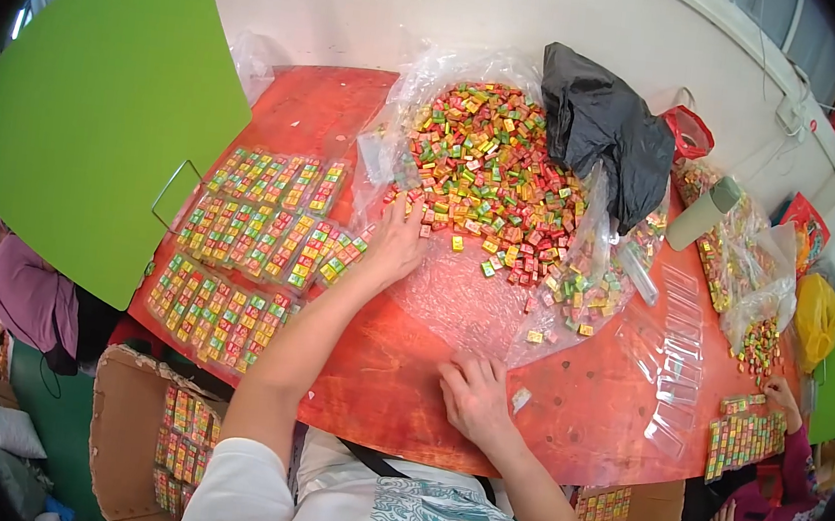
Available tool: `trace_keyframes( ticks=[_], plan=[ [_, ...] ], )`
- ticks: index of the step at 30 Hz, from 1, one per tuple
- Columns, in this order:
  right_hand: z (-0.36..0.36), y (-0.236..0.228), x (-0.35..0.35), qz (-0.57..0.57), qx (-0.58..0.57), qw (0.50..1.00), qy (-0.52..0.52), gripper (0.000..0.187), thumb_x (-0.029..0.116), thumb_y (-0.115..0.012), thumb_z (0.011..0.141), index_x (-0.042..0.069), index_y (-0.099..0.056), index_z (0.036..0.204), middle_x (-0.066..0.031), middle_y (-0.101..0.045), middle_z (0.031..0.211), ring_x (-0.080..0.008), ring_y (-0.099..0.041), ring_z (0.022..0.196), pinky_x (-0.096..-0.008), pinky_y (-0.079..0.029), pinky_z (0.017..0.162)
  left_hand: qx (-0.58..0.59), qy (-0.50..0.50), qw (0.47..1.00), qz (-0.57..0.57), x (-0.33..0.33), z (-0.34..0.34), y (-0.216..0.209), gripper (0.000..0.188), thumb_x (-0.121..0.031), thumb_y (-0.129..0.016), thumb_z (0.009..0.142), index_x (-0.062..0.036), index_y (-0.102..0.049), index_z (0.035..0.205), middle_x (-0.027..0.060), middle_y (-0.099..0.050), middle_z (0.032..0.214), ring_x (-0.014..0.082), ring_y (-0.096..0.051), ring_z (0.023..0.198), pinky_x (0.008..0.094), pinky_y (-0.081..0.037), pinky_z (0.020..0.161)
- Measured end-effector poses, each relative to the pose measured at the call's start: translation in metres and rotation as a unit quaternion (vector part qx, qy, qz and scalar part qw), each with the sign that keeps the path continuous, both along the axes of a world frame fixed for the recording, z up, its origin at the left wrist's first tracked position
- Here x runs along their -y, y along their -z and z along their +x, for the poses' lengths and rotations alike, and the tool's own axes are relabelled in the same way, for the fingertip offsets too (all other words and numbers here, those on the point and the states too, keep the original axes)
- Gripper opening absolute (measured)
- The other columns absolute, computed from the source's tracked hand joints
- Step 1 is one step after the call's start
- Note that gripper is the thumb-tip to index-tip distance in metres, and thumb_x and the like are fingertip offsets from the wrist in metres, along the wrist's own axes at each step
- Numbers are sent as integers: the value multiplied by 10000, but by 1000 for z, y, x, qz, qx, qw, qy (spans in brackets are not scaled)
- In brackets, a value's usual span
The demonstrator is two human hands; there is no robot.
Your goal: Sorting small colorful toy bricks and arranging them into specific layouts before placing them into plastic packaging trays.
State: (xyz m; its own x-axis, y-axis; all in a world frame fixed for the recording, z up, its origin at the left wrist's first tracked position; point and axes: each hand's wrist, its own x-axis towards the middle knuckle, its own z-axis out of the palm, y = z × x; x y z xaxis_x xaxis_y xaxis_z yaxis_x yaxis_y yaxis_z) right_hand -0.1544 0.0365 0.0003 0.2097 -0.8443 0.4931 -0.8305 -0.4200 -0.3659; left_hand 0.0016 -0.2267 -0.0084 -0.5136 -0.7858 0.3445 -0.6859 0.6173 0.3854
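A heap of small wrapped cubes (488, 157) in red, yellow and green lies on clear plastic sheeting (455, 289). My left hand (399, 241) reaches to the heap's left edge, its fingers stretched out and touching the cubes there. Beside it are rows of clear trays (260, 225) filled with the same cubes; the nearest tray (343, 253) is partly under my wrist. My right hand (475, 395) rests near the table's front edge with curled fingers; anything inside them is hidden.
A black plastic bag (606, 128) and a green bottle (704, 213) stand behind the heap on the red table (364, 396). Empty clear trays (678, 356) lie to the right. Cardboard boxes (124, 433) sit below the front edge. Another person's hand (783, 398) works at far right.
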Motion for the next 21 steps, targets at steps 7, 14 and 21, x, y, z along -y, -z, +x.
trace_keyframes(
  ticks=[7,14,21],
  plan=[
    [-20,-29,-91,66,-23,994,87,308,64,-726,799,82,-678,1102,-97,-616,1148,-274,-583,1047,-443,-376,927,-21,-205,972,113,35,-53,-1,558,-250,-594,880,-7,-489,1371,299,-410,1446,479,-445,1309,562,-376,1088],
    [-31,24,-136,50,-39,977,201,292,77,-713,813,65,-694,1105,-113,-621,1150,-302,-583,1053,-456,-387,958,50,-128,984,110,5,-72,1,524,-295,-607,886,-89,-547,1364,256,-430,1458,437,-448,1321,579,-308,1115],
    [-30,26,-132,60,-55,972,219,281,73,-686,821,58,-698,1100,-127,-622,1159,-313,-583,1051,-461,-401,949,-20,37,999,-23,14,-30,22,490,-203,-607,896,-69,-555,1365,232,-461,1471,417,-473,1319,496,-373,1119]
  ],
)
